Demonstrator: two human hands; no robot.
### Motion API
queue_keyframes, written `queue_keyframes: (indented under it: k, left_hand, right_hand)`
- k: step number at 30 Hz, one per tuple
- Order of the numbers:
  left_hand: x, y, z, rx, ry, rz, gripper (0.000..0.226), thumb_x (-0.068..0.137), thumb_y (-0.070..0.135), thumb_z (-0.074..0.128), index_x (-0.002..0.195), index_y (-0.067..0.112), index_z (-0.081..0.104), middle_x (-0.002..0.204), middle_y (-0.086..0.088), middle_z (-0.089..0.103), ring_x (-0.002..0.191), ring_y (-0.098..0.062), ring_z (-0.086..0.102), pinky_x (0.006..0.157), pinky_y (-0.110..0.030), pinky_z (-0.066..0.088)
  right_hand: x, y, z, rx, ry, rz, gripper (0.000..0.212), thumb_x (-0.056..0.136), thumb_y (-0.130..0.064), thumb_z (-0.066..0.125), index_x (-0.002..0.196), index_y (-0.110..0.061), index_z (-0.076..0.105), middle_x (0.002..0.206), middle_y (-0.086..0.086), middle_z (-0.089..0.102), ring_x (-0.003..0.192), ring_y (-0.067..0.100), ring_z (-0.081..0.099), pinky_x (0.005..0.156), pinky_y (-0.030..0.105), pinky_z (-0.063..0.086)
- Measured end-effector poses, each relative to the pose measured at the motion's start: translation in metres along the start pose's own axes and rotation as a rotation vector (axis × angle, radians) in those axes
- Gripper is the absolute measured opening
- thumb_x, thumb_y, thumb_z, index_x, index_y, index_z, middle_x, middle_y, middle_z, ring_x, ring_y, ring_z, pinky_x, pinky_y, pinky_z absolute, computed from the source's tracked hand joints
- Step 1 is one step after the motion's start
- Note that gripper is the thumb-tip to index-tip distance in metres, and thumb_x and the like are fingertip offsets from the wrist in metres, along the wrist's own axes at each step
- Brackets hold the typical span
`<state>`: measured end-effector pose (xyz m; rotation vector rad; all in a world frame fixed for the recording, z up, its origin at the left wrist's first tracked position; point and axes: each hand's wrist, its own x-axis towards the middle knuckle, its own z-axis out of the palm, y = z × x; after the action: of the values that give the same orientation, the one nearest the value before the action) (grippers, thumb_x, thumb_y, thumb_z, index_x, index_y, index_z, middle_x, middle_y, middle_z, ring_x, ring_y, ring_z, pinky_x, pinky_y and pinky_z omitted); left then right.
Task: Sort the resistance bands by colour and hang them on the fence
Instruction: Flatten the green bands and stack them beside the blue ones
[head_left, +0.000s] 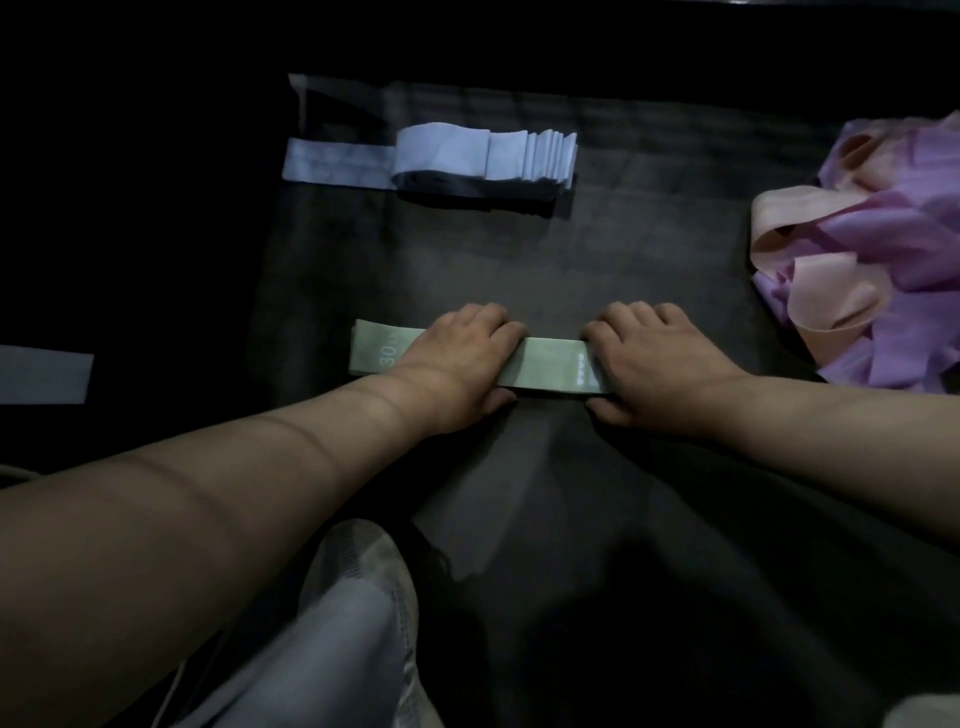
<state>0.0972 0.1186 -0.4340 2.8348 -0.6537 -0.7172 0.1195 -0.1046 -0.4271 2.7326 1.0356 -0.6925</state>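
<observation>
Both hands are down on one item. The left hand (457, 364) and the right hand (660, 364) each clasp the green band (550, 364), fingers curled over its far edge and thumbs tucked against its near edge. The band lies flat and lengthwise on the dark mat (597, 249), directly before the person. Whether it is one band or several stacked cannot be told.

Judgement: the two-handed clasp squares the band's edges and keeps it flat, starting a green lot apart from the others.

Blue bands (483, 161) lie further off in a neat overlapping row, well apart from the green one, so that colour appears sorted. A pile of pink, peach and purple bands (872, 260) sits tangled at the right edge, so it is not yet sorted. One blue strip (41, 374) lies alone at far left. A shoe (363, 571) shows near the bottom.

No fence is in view, so hanging has presumably not begun.
</observation>
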Motion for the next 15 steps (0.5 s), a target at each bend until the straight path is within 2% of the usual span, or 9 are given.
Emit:
queue_keyframes:
  k: [3, 6, 9, 11, 13, 15]
  left_hand:
    - [-0.012, -0.010, -0.003, 0.012, 0.046, 0.010, 0.087, 0.076, 0.051, 0.075, 0.145, 0.012, 0.039, 0.138, -0.011, 0.044, 0.128, -0.030, 0.042, 0.109, -0.038, 0.032]
    - [-0.031, -0.029, -0.006, 0.052, 0.049, -0.008, 0.091, 0.073, 0.048, 0.077, 0.146, 0.009, 0.039, 0.139, -0.015, 0.044, 0.129, -0.034, 0.040, 0.110, -0.042, 0.030]
    - [-0.042, -0.047, -0.005, 0.069, 0.014, -0.025, 0.083, 0.074, 0.041, 0.077, 0.142, 0.007, 0.045, 0.134, -0.017, 0.048, 0.123, -0.036, 0.046, 0.107, -0.043, 0.038]
    - [-0.044, -0.055, -0.003, 0.044, 0.019, -0.015, 0.070, 0.076, 0.032, 0.076, 0.136, 0.005, 0.051, 0.128, -0.018, 0.052, 0.114, -0.038, 0.052, 0.098, -0.047, 0.046]
    - [-0.045, -0.057, -0.003, 0.030, 0.028, -0.002, 0.064, 0.076, 0.027, 0.075, 0.131, 0.004, 0.054, 0.125, -0.019, 0.054, 0.110, -0.038, 0.054, 0.091, -0.049, 0.050]
    - [-0.046, -0.059, -0.004, 0.045, 0.046, 0.003, 0.067, 0.073, 0.031, 0.076, 0.131, 0.005, 0.055, 0.124, -0.018, 0.054, 0.110, -0.037, 0.055, 0.093, -0.046, 0.050]
  right_hand:
    - [0.003, -0.004, -0.004, -0.058, -0.017, -0.022, 0.076, 0.075, -0.068, 0.056, 0.126, -0.012, 0.050, 0.118, 0.010, 0.052, 0.104, 0.031, 0.052, 0.088, 0.043, 0.041]
    - [0.009, -0.012, -0.007, -0.041, -0.028, -0.054, 0.076, 0.081, -0.069, 0.052, 0.133, -0.015, 0.041, 0.126, 0.007, 0.047, 0.113, 0.028, 0.049, 0.095, 0.041, 0.039]
    - [0.013, -0.018, -0.010, 0.003, -0.054, -0.056, 0.064, 0.088, -0.062, 0.050, 0.132, -0.017, 0.040, 0.126, 0.006, 0.043, 0.116, 0.026, 0.047, 0.096, 0.038, 0.039]
    - [0.016, -0.018, -0.012, 0.028, -0.073, -0.057, 0.058, 0.090, -0.058, 0.048, 0.131, -0.018, 0.040, 0.125, 0.005, 0.042, 0.115, 0.025, 0.047, 0.096, 0.036, 0.040]
    - [0.017, -0.016, -0.013, 0.044, -0.079, -0.069, 0.057, 0.090, -0.058, 0.049, 0.130, -0.017, 0.041, 0.124, 0.005, 0.042, 0.114, 0.025, 0.047, 0.095, 0.036, 0.041]
    - [0.016, -0.015, -0.012, 0.041, -0.060, -0.074, 0.062, 0.086, -0.060, 0.051, 0.129, -0.016, 0.043, 0.121, 0.006, 0.044, 0.111, 0.026, 0.048, 0.092, 0.037, 0.042]
